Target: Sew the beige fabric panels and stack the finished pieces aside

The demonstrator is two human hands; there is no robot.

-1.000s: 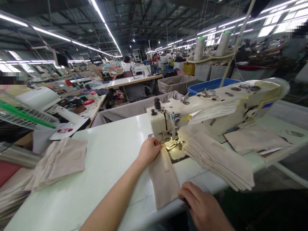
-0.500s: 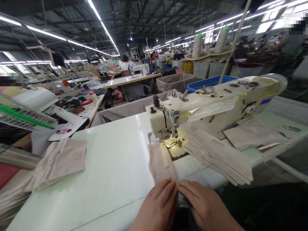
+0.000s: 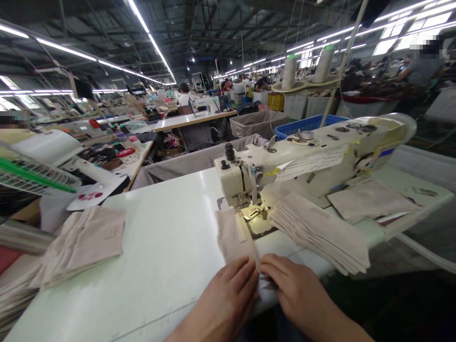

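Note:
A narrow beige fabric piece (image 3: 233,235) lies on the white table, its far end by the presser foot of a cream sewing machine (image 3: 285,164). My left hand (image 3: 224,299) and my right hand (image 3: 290,289) meet at the near end of this piece at the table's front edge. Both hands press down on that end with fingers curled and close together. The fabric's near edge is hidden under them.
A stack of folded beige pieces (image 3: 320,232) lies right of the needle, more pieces (image 3: 370,202) beyond it. Another beige pile (image 3: 81,244) sits at the left. Thread cones (image 3: 322,64) stand behind the machine. Blue crate (image 3: 302,126), bins and other workstations fill the background.
My left hand left the needle area and came back to the fabric's near end, beside my right hand. The fabric piece has slid slightly away from me toward the machine.

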